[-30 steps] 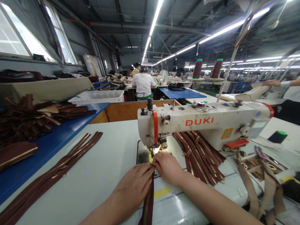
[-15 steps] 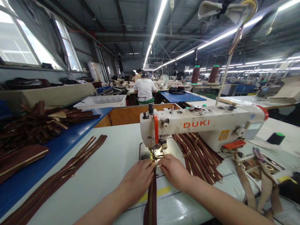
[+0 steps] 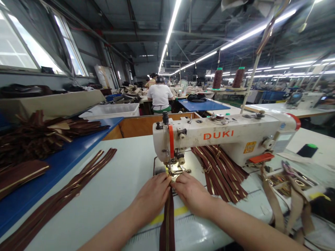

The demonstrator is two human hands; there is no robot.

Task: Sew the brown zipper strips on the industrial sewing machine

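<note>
At the sewing machine (image 3: 193,134), right hand (image 3: 192,193) has neared left hand (image 3: 153,195), fingers pinching zipper (image 3: 168,223)

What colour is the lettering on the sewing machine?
The DUKI lettering is orange-red, clearest in the head view.

Hands, two, bare. Left hand (image 3: 153,191): back uppermost, fingers lying close together and bent at the knuckles, tips directed forward and inward; thumb largely hidden. Right hand (image 3: 192,193): back uppermost, fingers curled, tips directed inward, close to those of the left. Forearms, two, bare: left forearm (image 3: 112,228) slanted in from the lower left, right forearm (image 3: 246,225) from the lower right, both converging toward the middle.
</note>
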